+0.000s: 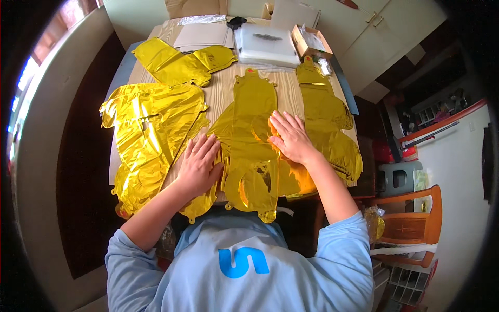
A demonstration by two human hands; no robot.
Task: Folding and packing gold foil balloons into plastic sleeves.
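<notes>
Several flat, deflated gold foil balloons lie spread over the wooden table. My left hand (198,161) rests with its fingers stretched out on the left edge of the middle foil balloon (253,104). On that balloon's right side lies my right hand (292,138), fingers extended and palm down. Orange reflections show on the foil beside it. A wide, creased foil balloon (150,140) is left of my left hand. Farther back sits a bent foil balloon (176,62). Another foil balloon (325,104) extends down the right side. Neither hand grips anything that I can see.
At the back of the table (221,91) are a stack of clear plastic bags (265,44), grey-white sheets (204,37), a small black item (236,22) and an open cardboard box (312,41). A wooden chair (410,223) and a grey stool (399,178) stand at the right.
</notes>
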